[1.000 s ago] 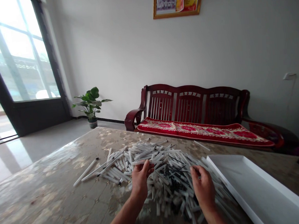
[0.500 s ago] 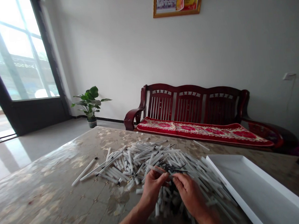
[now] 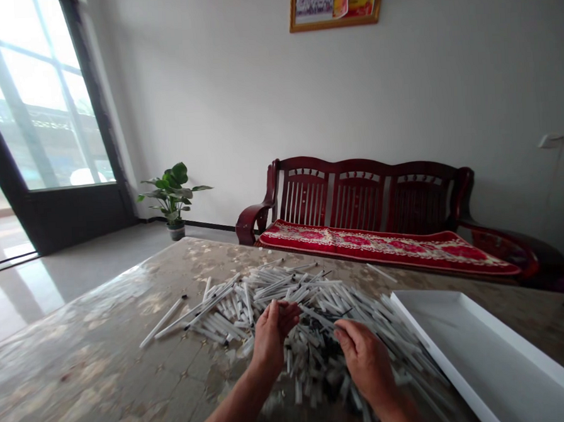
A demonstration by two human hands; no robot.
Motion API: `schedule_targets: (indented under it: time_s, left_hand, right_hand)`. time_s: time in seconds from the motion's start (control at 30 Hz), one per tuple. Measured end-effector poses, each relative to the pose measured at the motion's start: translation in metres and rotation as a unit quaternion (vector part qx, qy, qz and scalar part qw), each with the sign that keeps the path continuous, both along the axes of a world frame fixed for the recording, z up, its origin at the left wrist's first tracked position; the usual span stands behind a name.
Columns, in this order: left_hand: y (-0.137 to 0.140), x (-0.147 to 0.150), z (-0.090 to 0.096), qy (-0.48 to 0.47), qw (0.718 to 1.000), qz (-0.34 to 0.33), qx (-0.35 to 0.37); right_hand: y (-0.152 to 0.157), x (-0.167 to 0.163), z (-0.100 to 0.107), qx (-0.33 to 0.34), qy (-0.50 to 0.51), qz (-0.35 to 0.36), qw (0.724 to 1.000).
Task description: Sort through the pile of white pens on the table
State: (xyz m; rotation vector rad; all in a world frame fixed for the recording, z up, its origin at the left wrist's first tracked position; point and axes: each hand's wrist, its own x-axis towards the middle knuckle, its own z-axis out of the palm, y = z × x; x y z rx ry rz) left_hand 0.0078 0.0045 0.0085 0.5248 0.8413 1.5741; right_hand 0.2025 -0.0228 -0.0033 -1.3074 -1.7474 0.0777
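A large heap of slim whitish plastic tubes (image 3: 271, 281), some with black ends, lies on the table. My left hand (image 3: 270, 337) is over the near part of this heap, its fingers apart and slightly curled, with no object visible in them. To its right, my right hand (image 3: 365, 358) has thumb and forefinger pressed together. A thin pale tube (image 3: 317, 316) runs between the two hands toward the right fingertips; I cannot tell whether they grip it or it lies on the heap. Below the hands, tubes and dark pieces look blurred.
A shallow white box (image 3: 487, 345) stands right of the heap. The table (image 3: 105, 365) wears a patterned cover. Behind it is a dark red wooden bench (image 3: 356, 188) with a red runner (image 3: 383, 246). A potted plant (image 3: 172, 191) stands at the back left, near a glass door (image 3: 55, 122).
My hands, close together around a pale tube before, have moved apart. The left hand has moved left and its fingers have opened; the right has shifted slightly right.
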Motion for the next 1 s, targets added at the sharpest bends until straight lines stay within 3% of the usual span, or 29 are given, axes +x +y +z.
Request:
schedule_targets:
  time_s: [0.17, 0.23, 0.4, 0.47, 0.57, 0.7, 0.77, 0.87, 1.0]
  left_hand:
    - [0.001, 0.005, -0.002, 0.135, 0.986, -0.049, 0.082]
    - [-0.002, 0.008, 0.0, 0.196, 0.97, -0.066, 0.128]
    - [-0.006, 0.007, 0.004, 0.321, 0.929, -0.037, 0.179]
    - [-0.008, 0.008, 0.003, 0.307, 0.934, -0.063, 0.174]
    - [-0.006, 0.011, 0.002, 0.218, 0.963, -0.075, 0.138]
    - [0.006, -0.001, 0.003, 0.104, 0.991, 0.034, 0.082]
    - [0.014, -0.012, 0.004, 0.11, 0.988, 0.067, 0.08]
    - [0.024, -0.032, 0.003, 0.229, 0.965, 0.078, 0.097]
    - [0.032, -0.061, 0.0, 0.416, 0.891, 0.164, 0.079]
  right_hand:
    - [0.006, 0.007, -0.007, 0.045, 0.038, -0.079, 0.995]
    - [0.005, 0.006, -0.008, 0.059, 0.043, -0.071, 0.995]
    - [-0.002, -0.006, -0.006, 0.069, 0.014, 0.007, 0.997]
    - [-0.005, -0.01, -0.006, 0.067, -0.015, 0.041, 0.997]
    - [-0.008, -0.013, -0.006, 0.072, -0.046, 0.07, 0.994]
    - [-0.007, -0.01, -0.005, 0.084, -0.029, 0.043, 0.995]
    - [-0.005, -0.008, -0.007, 0.092, -0.022, 0.031, 0.995]
    - [-0.003, -0.008, -0.01, 0.101, -0.027, 0.025, 0.994]
    - [-0.002, -0.008, -0.013, 0.111, -0.028, 0.021, 0.993]
